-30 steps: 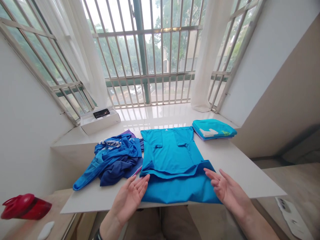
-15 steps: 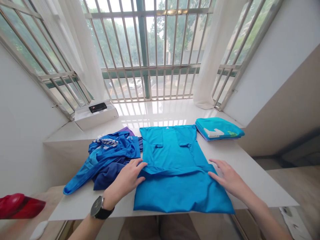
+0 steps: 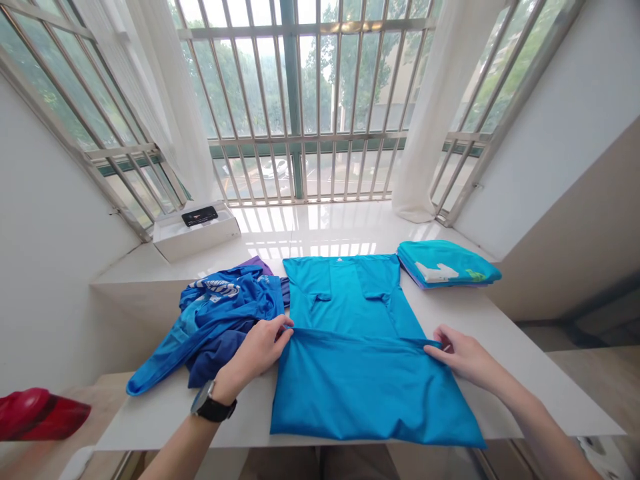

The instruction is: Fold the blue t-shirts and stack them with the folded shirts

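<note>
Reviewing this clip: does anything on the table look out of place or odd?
The crumpled heap of blue clothing stands out: it lies bunched and unfolded on the white tabletop, unlike the neat folded stack at the far right and the smooth blue T-shirt that the left hand and right hand are holding.

Blue short-sleeved T-shirt [image 3: 365,393], flat at lower centre of frame, collar end away, lower section doubled over, flap edge pinched by left hand [image 3: 257,353] and right hand [image 3: 463,357]

Left hand [image 3: 255,353], right hand [image 3: 463,357] pinching shirt [image 3: 370,393]
</note>
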The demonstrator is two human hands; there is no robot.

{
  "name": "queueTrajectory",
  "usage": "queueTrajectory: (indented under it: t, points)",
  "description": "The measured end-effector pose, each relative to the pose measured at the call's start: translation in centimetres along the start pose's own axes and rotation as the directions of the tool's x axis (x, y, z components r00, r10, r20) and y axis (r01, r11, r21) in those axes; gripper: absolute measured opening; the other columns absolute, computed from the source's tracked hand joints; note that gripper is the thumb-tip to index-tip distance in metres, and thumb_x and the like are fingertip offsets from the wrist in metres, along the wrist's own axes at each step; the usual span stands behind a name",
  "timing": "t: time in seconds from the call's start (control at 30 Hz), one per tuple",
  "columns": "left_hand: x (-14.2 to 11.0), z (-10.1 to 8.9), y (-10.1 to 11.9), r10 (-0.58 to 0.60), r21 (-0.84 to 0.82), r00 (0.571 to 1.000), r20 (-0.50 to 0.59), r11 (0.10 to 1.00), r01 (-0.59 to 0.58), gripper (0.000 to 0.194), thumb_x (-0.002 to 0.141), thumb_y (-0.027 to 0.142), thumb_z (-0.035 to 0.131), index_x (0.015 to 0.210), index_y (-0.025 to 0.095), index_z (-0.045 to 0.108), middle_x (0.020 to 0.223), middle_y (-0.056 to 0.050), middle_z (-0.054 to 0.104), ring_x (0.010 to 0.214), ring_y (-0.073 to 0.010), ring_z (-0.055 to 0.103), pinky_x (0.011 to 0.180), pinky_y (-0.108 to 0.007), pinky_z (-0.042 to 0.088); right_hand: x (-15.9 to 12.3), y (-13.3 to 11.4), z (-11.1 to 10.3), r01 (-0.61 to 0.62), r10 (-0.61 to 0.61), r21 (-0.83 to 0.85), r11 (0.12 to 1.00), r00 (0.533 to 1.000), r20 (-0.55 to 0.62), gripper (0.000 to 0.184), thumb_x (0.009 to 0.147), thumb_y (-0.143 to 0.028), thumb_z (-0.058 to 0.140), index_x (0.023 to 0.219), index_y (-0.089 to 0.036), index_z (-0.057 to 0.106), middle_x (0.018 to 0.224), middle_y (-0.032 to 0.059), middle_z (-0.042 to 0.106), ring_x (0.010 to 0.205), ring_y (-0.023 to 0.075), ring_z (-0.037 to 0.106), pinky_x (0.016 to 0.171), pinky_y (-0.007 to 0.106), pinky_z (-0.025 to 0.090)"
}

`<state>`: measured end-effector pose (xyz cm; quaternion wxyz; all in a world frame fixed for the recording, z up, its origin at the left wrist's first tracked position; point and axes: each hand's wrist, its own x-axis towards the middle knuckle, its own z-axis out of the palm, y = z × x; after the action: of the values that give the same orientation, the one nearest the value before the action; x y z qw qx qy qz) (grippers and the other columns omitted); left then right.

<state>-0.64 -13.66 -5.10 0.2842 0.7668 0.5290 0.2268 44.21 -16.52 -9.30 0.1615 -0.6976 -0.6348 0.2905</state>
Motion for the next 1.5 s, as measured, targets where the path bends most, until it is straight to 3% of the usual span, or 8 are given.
queueTrajectory:
  t: [0.1, 0.27, 0.47, 0.7, 1.0, 1.2, 1.3, 1.5]
  points:
    - [0.0, -0.7, -0.1, 0.014, -0.024, 0.996, 0.084, 1.000, -0.012, 0.029, 0.094, 0.036, 0.050, 0.109, 0.021, 0.069, 0.084, -0.005, 0.072, 0.076, -0.0214, 0.066, 0.067, -0.026, 0.045, -0.2, -0.3, -0.2, 0.042, -0.043, 0.046, 0.998, 0.999, 0.022, 0.036, 0.078, -0.058, 0.058, 0.071, -0.025, 0.049, 0.072, 0.0021, 0.067, 0.068, 0.0203, 0.061, 0.059, 0.028, 0.045]
    - [-0.4, -2.0, -0.3, -0.002, 0.168, 0.984, 0.179, 0.985, -0.028, 0.018, 0.089, 0.032, 0.057, 0.101, 0.021, 0.067, 0.094, -0.005, 0.071, 0.083, -0.0212, 0.064, 0.070, -0.026, 0.045, -0.6, -0.6, -0.8, 0.062, -0.067, 0.072, 0.995, 0.995, 0.074, 0.038, 0.076, -0.061, 0.060, 0.078, -0.024, 0.055, 0.080, 0.0031, 0.067, 0.075, 0.0220, 0.061, 0.066, 0.030, 0.048]
    - [-0.4, -2.5, -0.3, 0.067, 0.236, 0.966, 0.251, 0.963, -0.129, 0.019, 0.096, 0.029, 0.048, 0.094, 0.023, 0.066, 0.097, -0.002, 0.070, 0.086, -0.0188, 0.063, 0.073, -0.025, 0.043, -0.5, 0.5, -1.0, 0.070, -0.091, 0.141, 0.988, 0.985, 0.144, 0.040, 0.081, -0.064, 0.058, 0.082, -0.024, 0.058, 0.082, 0.0031, 0.066, 0.079, 0.0227, 0.061, 0.068, 0.031, 0.048]
    - [0.4, -4.3, 0.9, 0.133, 0.261, 0.891, 0.435, 0.928, -0.266, 0.028, 0.101, 0.025, 0.038, 0.092, 0.022, 0.064, 0.093, -0.002, 0.069, 0.081, -0.0162, 0.060, 0.072, -0.025, 0.042, 0.0, 1.4, -1.1, 0.043, -0.095, 0.259, 0.965, 0.977, 0.190, 0.041, 0.081, -0.063, 0.060, 0.079, -0.022, 0.058, 0.075, 0.0010, 0.060, 0.071, 0.0195, 0.057, 0.059, 0.027, 0.043]
    - [1.3, -3.3, 0.2, 0.168, 0.430, 0.922, 0.350, 0.845, -0.317, 0.035, 0.103, 0.030, 0.036, 0.086, 0.019, 0.064, 0.082, -0.005, 0.067, 0.071, -0.0177, 0.058, 0.064, -0.029, 0.037, 0.3, 2.1, -0.4, 0.012, -0.065, 0.306, 0.952, 0.984, 0.165, 0.044, 0.078, -0.066, 0.062, 0.078, -0.022, 0.059, 0.072, 0.0001, 0.059, 0.069, 0.0187, 0.056, 0.056, 0.027, 0.042]
    - [0.7, -3.8, 0.5, 0.154, 0.363, 0.916, 0.370, 0.884, -0.295, 0.016, 0.096, 0.034, 0.055, 0.103, 0.024, 0.065, 0.096, -0.002, 0.071, 0.083, -0.0182, 0.065, 0.068, -0.026, 0.043, 0.2, 2.4, -0.4, 0.028, -0.087, 0.339, 0.940, 0.983, 0.161, 0.043, 0.078, -0.064, 0.064, 0.079, -0.021, 0.062, 0.073, -0.0002, 0.059, 0.069, 0.0173, 0.055, 0.057, 0.026, 0.042]
    - [0.7, -3.8, 0.4, 0.142, 0.397, 0.917, 0.373, 0.869, -0.296, 0.012, 0.093, 0.030, 0.060, 0.102, 0.024, 0.065, 0.095, -0.001, 0.071, 0.083, -0.0184, 0.066, 0.068, -0.025, 0.044, 0.2, 2.6, -0.4, 0.020, -0.080, 0.352, 0.936, 0.984, 0.157, 0.044, 0.077, -0.065, 0.065, 0.078, -0.021, 0.061, 0.070, -0.0009, 0.057, 0.067, 0.0163, 0.052, 0.056, 0.026, 0.040]
    - [0.9, -2.7, -0.6, 0.193, 0.507, 0.912, 0.361, 0.780, -0.366, 0.015, 0.095, 0.019, 0.051, 0.098, 0.023, 0.065, 0.095, -0.003, 0.070, 0.084, -0.0195, 0.066, 0.068, -0.025, 0.045, 0.3, 2.6, -0.3, -0.023, -0.044, 0.360, 0.933, 0.983, 0.176, 0.046, 0.077, -0.067, 0.064, 0.078, -0.021, 0.059, 0.067, -0.0017, 0.055, 0.064, 0.0158, 0.051, 0.053, 0.025, 0.038]
